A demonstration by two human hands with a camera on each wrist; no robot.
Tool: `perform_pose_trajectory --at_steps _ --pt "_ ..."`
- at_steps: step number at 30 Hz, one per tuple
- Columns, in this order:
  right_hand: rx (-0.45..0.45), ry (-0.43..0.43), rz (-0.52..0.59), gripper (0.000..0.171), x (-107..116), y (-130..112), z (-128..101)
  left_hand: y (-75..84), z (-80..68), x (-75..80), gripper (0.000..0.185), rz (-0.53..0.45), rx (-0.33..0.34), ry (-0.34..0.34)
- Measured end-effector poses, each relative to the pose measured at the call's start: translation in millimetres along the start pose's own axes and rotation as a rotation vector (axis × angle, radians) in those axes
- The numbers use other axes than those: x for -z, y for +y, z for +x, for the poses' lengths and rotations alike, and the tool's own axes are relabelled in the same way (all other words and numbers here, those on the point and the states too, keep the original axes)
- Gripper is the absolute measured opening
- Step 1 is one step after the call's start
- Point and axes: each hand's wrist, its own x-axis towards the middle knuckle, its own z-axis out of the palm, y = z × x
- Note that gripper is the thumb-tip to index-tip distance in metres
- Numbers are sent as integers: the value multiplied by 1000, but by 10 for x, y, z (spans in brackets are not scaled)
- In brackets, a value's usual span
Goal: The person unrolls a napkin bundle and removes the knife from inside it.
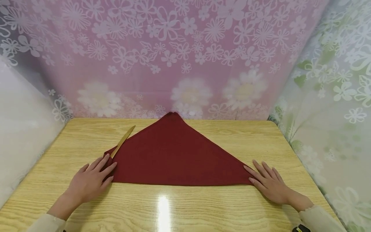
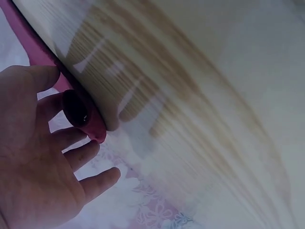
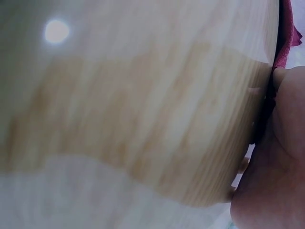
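Head view: a dark red cloth napkin [image 1: 174, 154], folded into a triangle, is laid flat on the wooden table [image 1: 203, 206], its long edge toward the person and its apex pointing at the flowered pink backdrop [image 1: 174, 48]. The left hand [image 1: 90, 182] is rested at the napkin's left corner, fingers straight and spread, their tips on the cloth; nothing is gripped. The right hand [image 1: 269, 183] is laid flat at the right corner in the same way, its fingertips touching the edge of the cloth, the grip open. A gold-coloured table knife [image 1: 123, 141] is seen lying slantwise at the napkin's upper left edge, its near end just beside the left fingertips; whether it is touched cannot be told.

From the left wrist view, the open palm [image 2: 38, 162] and a fold of red cloth [image 2: 81, 112] are shown against the table, blurred. From the right wrist view, only the table surface, part of the hand [image 3: 281, 157] and a scrap of red cloth [image 3: 286, 28] are made out.
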Motion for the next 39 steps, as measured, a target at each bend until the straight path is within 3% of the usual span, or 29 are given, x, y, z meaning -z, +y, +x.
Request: perform_pose_trajectory --at_steps 16,26,34,39 --pt "19 23 -24 51 25 -49 -6 -142 -7 -21 42 -28 20 68" --pt "38 44 -32 50 3 -24 -4 -214 12 12 41 -11 16 28" --pt "10 15 -35 50 45 -71 10 -332 -39 20 39 -31 23 83" --pt "-4 3 -25 49 21 -20 11 -406 -87 34 40 -34 50 43"
